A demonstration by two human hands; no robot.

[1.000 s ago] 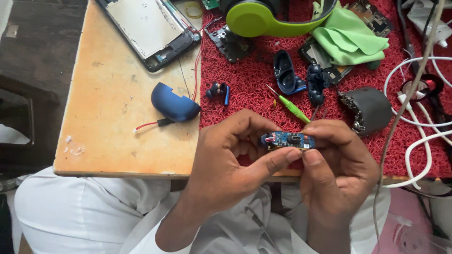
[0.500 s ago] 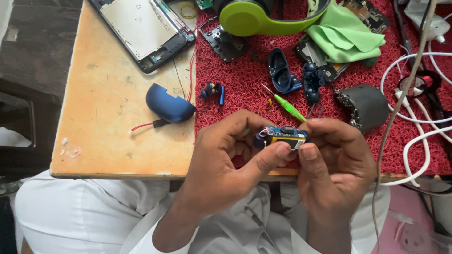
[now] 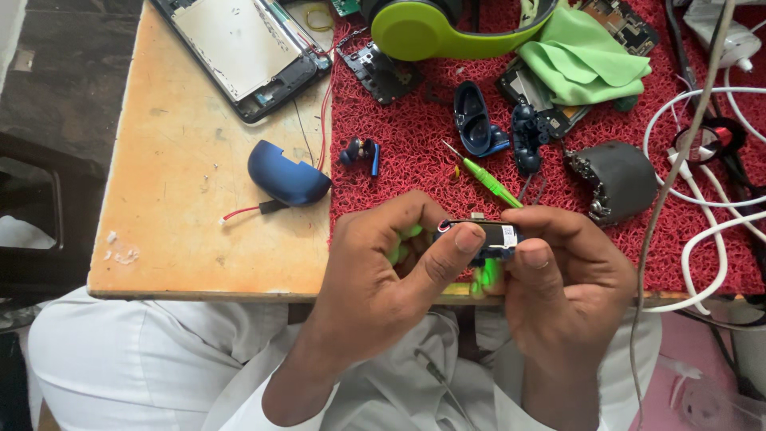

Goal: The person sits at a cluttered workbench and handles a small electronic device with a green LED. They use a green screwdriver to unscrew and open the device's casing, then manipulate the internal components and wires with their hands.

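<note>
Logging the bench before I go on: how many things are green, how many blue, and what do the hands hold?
Green: 3 - headphones, cloth, screwdriver
Blue: 3 - curved shell, open case half, small earbud
Black, held by the left hand and right hand: 1 - small black module
Total: 7

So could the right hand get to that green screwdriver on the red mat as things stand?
Probably yes, though not freely: the right hand is pinching the small black part together with the left hand. The green screwdriver lies uncovered on the red mat just beyond its fingers.
</note>
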